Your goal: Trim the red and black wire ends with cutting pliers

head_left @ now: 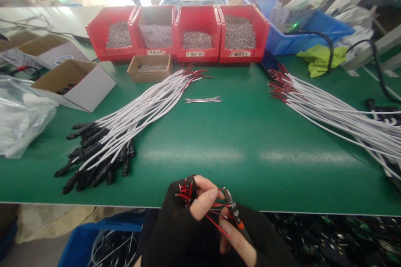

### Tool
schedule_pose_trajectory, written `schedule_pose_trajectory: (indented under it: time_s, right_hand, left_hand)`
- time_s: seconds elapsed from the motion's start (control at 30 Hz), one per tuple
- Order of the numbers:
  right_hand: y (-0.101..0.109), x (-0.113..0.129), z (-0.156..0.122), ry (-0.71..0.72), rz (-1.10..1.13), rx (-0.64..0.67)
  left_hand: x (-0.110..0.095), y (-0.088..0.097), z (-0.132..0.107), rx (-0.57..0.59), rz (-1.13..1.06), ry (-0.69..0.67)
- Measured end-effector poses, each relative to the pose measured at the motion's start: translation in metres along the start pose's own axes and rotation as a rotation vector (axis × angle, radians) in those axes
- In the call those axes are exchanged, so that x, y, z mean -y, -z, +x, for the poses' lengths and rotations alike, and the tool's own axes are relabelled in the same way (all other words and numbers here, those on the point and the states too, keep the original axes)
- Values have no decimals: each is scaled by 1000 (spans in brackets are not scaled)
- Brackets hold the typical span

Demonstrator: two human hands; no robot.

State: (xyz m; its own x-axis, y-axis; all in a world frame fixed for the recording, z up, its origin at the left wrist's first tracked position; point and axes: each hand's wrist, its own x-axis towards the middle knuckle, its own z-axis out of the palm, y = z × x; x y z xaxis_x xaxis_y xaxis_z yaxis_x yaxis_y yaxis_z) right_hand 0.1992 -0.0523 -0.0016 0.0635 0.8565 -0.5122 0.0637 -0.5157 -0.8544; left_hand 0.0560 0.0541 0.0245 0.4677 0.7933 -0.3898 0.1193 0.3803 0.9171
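Observation:
My left hand [203, 202], in a dark sleeve that covers the palm, is closed on a small bunch of red wires [186, 192] with bare silvery ends. One wire end sticks out between thumb and forefinger, by the jaws of a pair of pliers [234, 212] with dark and orange handles. My right hand [238, 240] grips these pliers, its fingers around the handles. A longer red wire [217, 225] runs across to the right fingers. Whether the jaws touch the wire end I cannot tell. Both hands are just over the bench's front edge.
White cables [140, 104] with black connectors lie left on the green bench [203, 142]; another bundle [338, 112] lies right. A wrench [203, 100] lies between. Red bins [197, 54] of small metal parts line the back, beside a blue crate [313, 33]. Cardboard boxes [94, 87] stand left.

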Motion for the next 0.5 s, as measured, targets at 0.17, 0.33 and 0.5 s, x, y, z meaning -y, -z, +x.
schedule_pose_trajectory:
  time_s: [0.17, 0.33, 0.5]
  right_hand:
    - [-1, 4, 0, 10, -85, 4]
    - [0, -6, 0, 41, -145, -22]
    - [1, -13, -1, 42, -139, -28]
  left_hand:
    - [1, 0, -1, -8, 45, 12]
    - [0, 0, -1, 2, 11, 28]
    - [-1, 0, 0, 30, -45, 12]
